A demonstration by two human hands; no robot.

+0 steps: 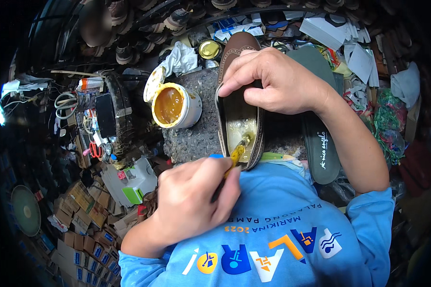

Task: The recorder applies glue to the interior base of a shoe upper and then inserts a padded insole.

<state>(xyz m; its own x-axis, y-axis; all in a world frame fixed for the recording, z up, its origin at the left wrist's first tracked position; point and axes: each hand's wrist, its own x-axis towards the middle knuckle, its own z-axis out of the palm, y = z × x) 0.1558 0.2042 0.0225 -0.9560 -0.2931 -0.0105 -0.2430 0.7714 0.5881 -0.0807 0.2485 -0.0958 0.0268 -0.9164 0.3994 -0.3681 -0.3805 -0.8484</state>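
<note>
A brown shoe point(243, 44) with a punched pattern on its toe lies upright in front of me, toe away. My right hand point(277, 81) is closed over the shoe's opening, fingers at its left rim. In my left hand point(194, 191) is a brush point(237, 154) with a yellowish, smeared handle. Its tip touches the shoe's inside near the heel, where a wet, yellowish, glue-like coating shines. A white tub point(193, 109) of amber paste stands tilted left of the shoe. My left hand's fingers partly hide the brush handle.
Under the tub is a rough dark block point(184, 143). A dark green insole point(323, 165) lies to the right, below my right forearm. A round tin point(209, 49) and white cloth point(181, 58) sit behind. Small boxes point(84, 196) pile up at lower left; shoes line the far shelf.
</note>
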